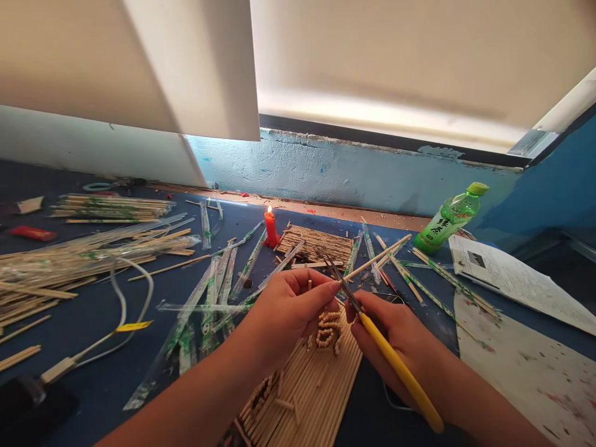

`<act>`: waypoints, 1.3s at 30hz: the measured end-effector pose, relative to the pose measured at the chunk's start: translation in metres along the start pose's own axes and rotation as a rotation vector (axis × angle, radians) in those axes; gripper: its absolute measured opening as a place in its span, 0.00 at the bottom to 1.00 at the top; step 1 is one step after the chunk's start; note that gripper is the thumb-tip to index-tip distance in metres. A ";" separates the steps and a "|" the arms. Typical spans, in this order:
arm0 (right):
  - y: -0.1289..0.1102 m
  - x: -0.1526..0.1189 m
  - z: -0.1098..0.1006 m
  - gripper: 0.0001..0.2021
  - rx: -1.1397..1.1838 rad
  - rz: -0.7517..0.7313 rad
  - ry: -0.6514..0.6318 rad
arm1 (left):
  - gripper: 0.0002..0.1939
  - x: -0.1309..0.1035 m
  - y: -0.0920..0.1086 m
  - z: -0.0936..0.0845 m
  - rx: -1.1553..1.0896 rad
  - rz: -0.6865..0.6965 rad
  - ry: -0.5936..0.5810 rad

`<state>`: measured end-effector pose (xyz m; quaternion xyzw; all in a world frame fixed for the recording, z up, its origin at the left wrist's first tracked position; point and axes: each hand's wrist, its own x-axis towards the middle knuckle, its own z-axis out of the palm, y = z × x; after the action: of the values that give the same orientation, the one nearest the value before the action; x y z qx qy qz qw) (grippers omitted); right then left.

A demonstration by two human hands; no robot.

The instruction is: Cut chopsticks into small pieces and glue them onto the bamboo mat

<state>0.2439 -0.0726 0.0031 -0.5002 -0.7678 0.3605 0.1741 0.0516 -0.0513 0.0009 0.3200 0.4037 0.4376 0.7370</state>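
My left hand [298,301] pinches a thin wooden stick [379,257] that slants up to the right. In my right hand [388,326] are scissors with yellow handles [395,366], their metal blades around the stick close to my left fingertips. Below both hands lies a panel of wooden sticks side by side [321,388]. Short stick pieces [328,332] stand in curved rows on it, partly hidden by my left hand. A few loose cut pieces [288,403] rest nearer the panel's front.
A lit red candle [270,228] stands behind my hands, beside a small mat of sticks [316,243]. A green bottle [449,218] and papers [521,276] are at the right. Stick bundles [112,207], wrappers [212,298] and a white cable [149,292] cover the left.
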 end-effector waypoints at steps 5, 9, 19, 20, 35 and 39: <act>0.004 0.000 0.006 0.06 -0.011 0.042 0.035 | 0.11 -0.001 0.000 0.001 0.002 -0.007 0.002; 0.002 0.003 0.005 0.05 -0.002 -0.018 0.063 | 0.08 -0.002 0.002 0.002 -0.065 -0.018 0.001; -0.003 0.001 0.002 0.11 0.055 -0.036 0.004 | 0.10 -0.003 0.004 0.004 -0.038 0.006 0.003; -0.003 0.001 0.002 0.11 0.063 -0.036 0.006 | 0.10 -0.004 0.004 0.005 -0.023 0.009 0.011; 0.000 0.001 0.005 0.10 0.087 -0.033 0.000 | 0.10 -0.005 0.002 0.006 0.044 0.059 0.043; 0.002 0.001 0.007 0.11 0.069 -0.007 0.022 | 0.13 -0.006 0.002 0.006 0.065 0.069 0.046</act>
<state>0.2403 -0.0742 -0.0030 -0.4952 -0.7547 0.3805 0.2011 0.0541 -0.0562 0.0068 0.3471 0.4233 0.4566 0.7013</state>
